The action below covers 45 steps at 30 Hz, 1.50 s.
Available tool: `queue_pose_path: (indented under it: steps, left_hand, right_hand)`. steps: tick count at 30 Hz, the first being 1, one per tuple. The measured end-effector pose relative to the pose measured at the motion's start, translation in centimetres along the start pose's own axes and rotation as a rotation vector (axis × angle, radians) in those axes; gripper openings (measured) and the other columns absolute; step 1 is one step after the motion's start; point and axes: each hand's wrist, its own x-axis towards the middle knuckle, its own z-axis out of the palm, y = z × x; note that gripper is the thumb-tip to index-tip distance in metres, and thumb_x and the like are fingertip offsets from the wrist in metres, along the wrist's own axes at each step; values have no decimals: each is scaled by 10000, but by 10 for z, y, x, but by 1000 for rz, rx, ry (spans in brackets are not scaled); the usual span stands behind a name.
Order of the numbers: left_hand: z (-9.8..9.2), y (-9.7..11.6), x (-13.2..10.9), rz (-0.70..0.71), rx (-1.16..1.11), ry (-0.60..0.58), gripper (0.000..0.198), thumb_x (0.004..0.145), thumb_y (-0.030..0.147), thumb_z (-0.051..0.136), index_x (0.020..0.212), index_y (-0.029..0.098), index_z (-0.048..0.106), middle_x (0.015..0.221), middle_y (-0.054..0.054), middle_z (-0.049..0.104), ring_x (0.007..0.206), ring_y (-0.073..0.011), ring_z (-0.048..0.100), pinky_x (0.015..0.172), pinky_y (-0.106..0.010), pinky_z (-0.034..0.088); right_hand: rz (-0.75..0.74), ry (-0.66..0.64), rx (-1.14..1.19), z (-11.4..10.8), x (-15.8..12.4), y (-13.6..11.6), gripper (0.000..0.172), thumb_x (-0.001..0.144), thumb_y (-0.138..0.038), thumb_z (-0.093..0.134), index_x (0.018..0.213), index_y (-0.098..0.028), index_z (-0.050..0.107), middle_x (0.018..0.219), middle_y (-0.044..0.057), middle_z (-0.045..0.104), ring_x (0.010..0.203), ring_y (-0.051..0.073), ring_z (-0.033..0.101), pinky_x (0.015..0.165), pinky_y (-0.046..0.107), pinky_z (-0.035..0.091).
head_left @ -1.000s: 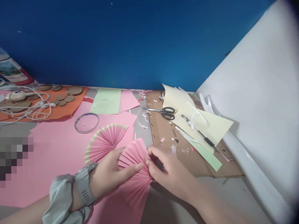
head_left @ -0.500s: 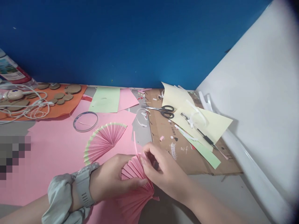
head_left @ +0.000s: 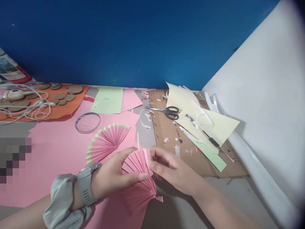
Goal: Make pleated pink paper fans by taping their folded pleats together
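A pleated pink paper fan (head_left: 138,192) is held low over the table's front, its folds spreading to the left. My left hand (head_left: 119,170) grips it, thumb lying across the pleats and fingers hidden behind. At the fan's upper right edge, my right hand (head_left: 164,165) pinches the end pleat between thumb and fingers. A narrow pink strip stands up behind the fan's top. Just beyond my left hand, a second pink fan (head_left: 108,143) with a pale green rim lies spread on large pink paper (head_left: 54,152).
Scissors (head_left: 164,111) lie on brown cardboard (head_left: 164,140), beside cream paper (head_left: 219,124), a black pen (head_left: 211,138) and a green strip (head_left: 212,157). A tape roll (head_left: 87,122) and green sheet (head_left: 108,100) lie further back. White cables (head_left: 40,105) tangle at left near a bottle (head_left: 14,71).
My right hand has shifted slightly right, and the fan's end pleat now shows flatter and wider beside its fingers. My left hand keeps its hold on the fan.
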Motion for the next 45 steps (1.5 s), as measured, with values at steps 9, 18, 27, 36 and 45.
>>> queue_pose_path:
  steps: [9, 18, 27, 36, 45]
  left_hand:
    - [-1, 3, -2, 35, -70, -32, 212, 729, 296, 647, 921, 208, 620, 849, -1, 677, 814, -194, 619, 756, -285, 492]
    - [3, 3, -3, -5, -192, 72, 205, 688, 325, 685, 752, 184, 550, 698, 4, 620, 672, -156, 578, 677, -267, 468]
    - [-1, -1, 1, -30, -490, 248, 237, 860, 338, 482, 689, 174, 489, 636, 7, 547, 632, -130, 527, 652, -262, 425]
    - [-1, -11, 0, -22, -454, 257, 298, 905, 307, 354, 675, 181, 494, 658, -3, 527, 663, -144, 485, 680, -280, 376]
    - [2, -5, -5, 27, -262, 296, 310, 905, 294, 341, 652, 179, 478, 639, -5, 499, 630, -148, 467, 653, -289, 370]
  right_hand:
    - [68, -36, 44, 9, 7, -1, 271, 774, -347, 636, 803, -217, 400, 689, -69, 377, 633, 83, 337, 581, 220, 286]
    - [40, -51, 93, 13, 8, 2, 296, 802, -448, 577, 811, -214, 395, 684, -64, 406, 582, 72, 371, 555, 212, 319]
    - [-89, -113, 8, 6, -5, -5, 307, 699, -262, 726, 903, -224, 499, 840, -39, 485, 728, 81, 461, 656, 203, 376]
    - [-242, -70, -91, 10, -2, 3, 130, 797, -182, 625, 890, -231, 548, 861, -38, 535, 792, 74, 499, 733, 190, 387]
    - [-46, -48, -94, 15, 1, -3, 220, 788, -331, 633, 839, -203, 462, 785, -31, 491, 719, 97, 448, 651, 213, 381]
